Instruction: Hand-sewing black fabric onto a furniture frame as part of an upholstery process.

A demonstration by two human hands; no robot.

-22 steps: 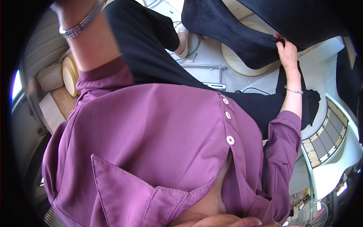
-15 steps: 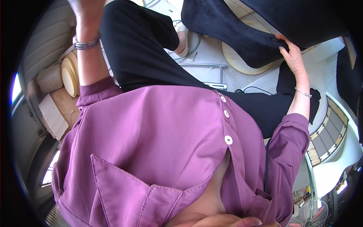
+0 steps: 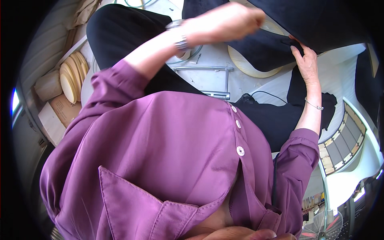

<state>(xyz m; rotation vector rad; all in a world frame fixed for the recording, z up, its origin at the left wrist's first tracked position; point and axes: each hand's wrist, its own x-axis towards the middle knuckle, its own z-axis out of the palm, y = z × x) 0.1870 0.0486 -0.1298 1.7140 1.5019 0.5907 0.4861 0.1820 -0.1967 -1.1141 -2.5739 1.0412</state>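
Dark fabric [image 3: 268, 51], navy to black, stretches from the top centre to the upper right in long folded panels. At its lower edge my right hand [image 3: 307, 64] pinches a fold between thumb and fingers. My left hand [image 3: 230, 23] reaches across from the left, over the fabric. It is blurred by motion, with the fingers curled in; whatever they may hold is hidden. A metal watch or bracelet [image 3: 181, 40] circles the left wrist and a thin bangle [image 3: 314, 105] the right one.
Below the fabric is a round pale disc [image 3: 250, 72] like a stool seat, near a grey metal tube frame [image 3: 204, 69] on the floor. Round wooden seats [image 3: 70, 82] and a cardboard box [image 3: 64, 110] stand at the left. A fan [image 3: 326, 228] is at lower right.
My left hand has swung from the upper left edge rightward, over the fabric. My right hand keeps its grip at nearly the same spot.
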